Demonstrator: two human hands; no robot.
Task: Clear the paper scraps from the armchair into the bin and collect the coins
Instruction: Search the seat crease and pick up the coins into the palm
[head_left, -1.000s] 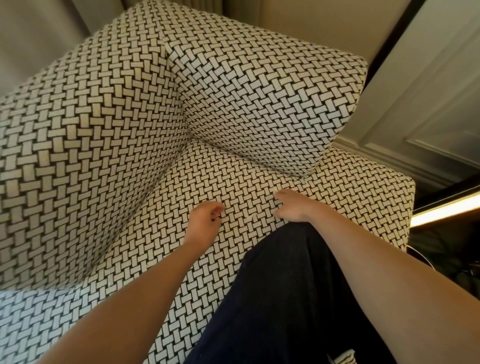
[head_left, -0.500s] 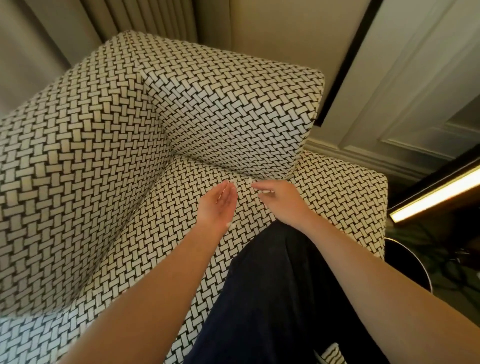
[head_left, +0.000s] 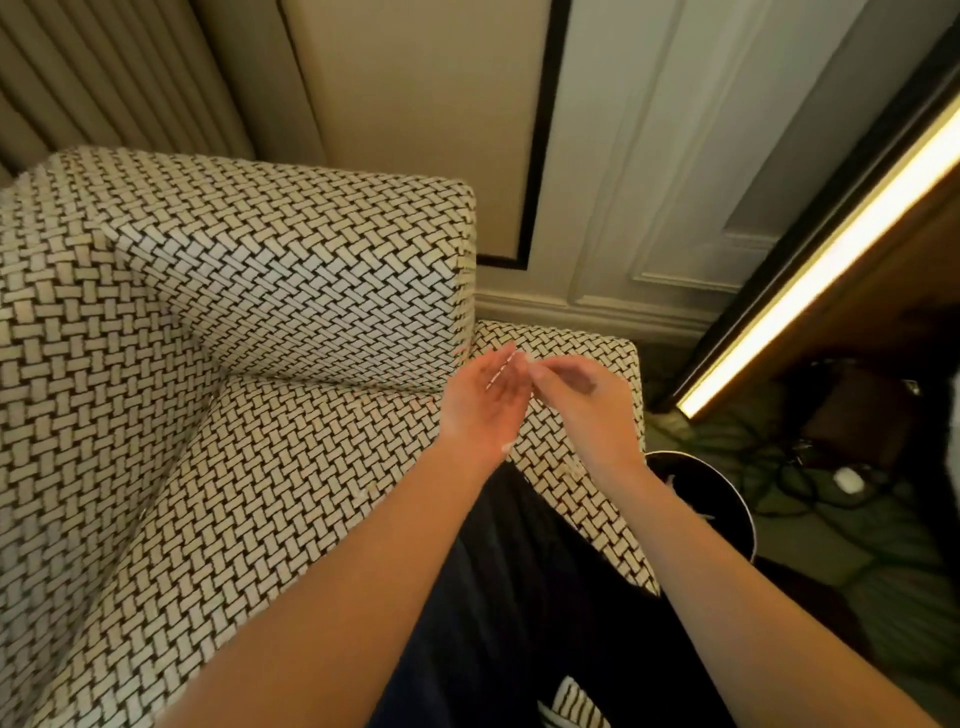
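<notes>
Paper scrap (head_left: 521, 358): a pale sliver, blurred, held up and to the left of the bin (head_left: 748, 512), above the armchair (head_left: 260, 467) seat's front corner.

Grip, right hand (head_left: 584, 402): fingertips bunched into a pinch on that scrap and pressed toward the other palm.

Grip, left hand (head_left: 485, 402): palm up, fingers straight and relaxed, serving as a tray just left of the right hand. A thin pale line lies across the palm. It could be a second scrap or glare; I cannot tell which.

Coins: none visible anywhere.

Bin: dark, on the floor, tucked close against the armchair's side and partly hidden by the right forearm. Pale bits show inside near the rim.

Risks, as judged from here:
- The collecting palm sits over the seat, not over the bin. Because it is flat and the scraps are light, a tilt in transit would shed them.
- A white scrap dropped on the black-and-white weave left of the bin would be hard to find.
- Tipping short of the rim would put scraps on the seat edge or the floor.
- A coin resting unseen among the scraps in the palm would go into the bin with them.
</notes>
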